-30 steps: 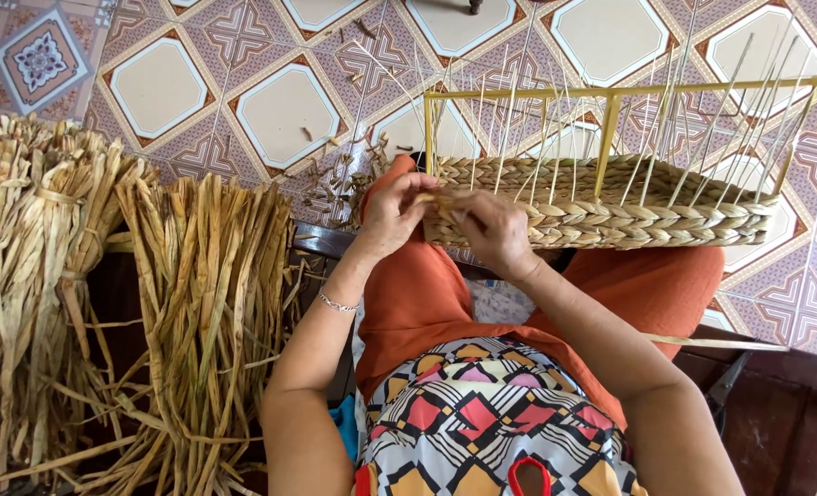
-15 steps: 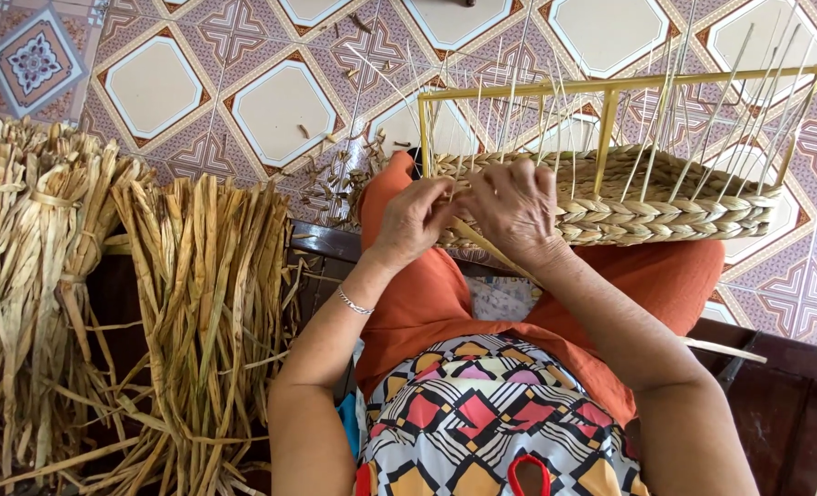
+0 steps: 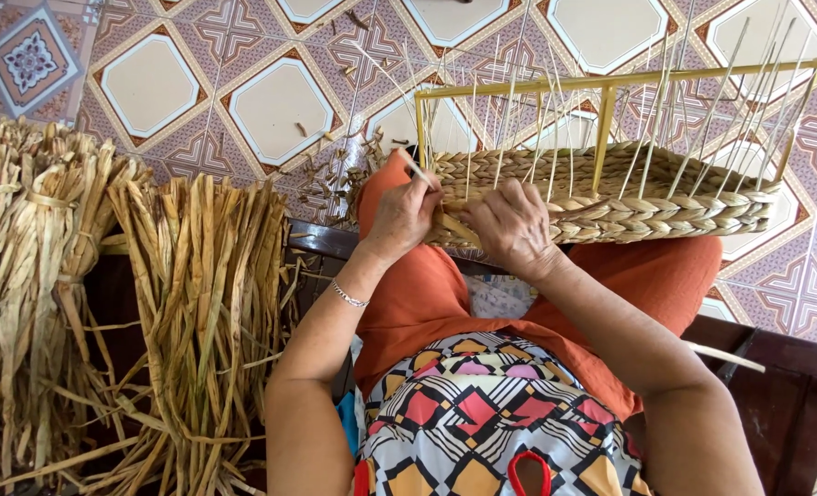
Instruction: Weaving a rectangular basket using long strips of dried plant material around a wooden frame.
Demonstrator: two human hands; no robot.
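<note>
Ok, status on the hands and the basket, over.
Left hand pinching a strand at the basket corner. Right hand pressed on the woven wall. Basket rests on lap; upright stakes crowd the work.

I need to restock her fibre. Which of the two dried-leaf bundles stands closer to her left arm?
The right-hand bundle, right beside her left arm; the other bundle stands further away at the picture's left edge.

Left hand (image 3: 401, 216) fingers pinched, right hand (image 3: 509, 228) fingers curled, forearms converging

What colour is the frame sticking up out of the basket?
Yellow. The frame stands above the woven basket, seen in the head view.
</note>
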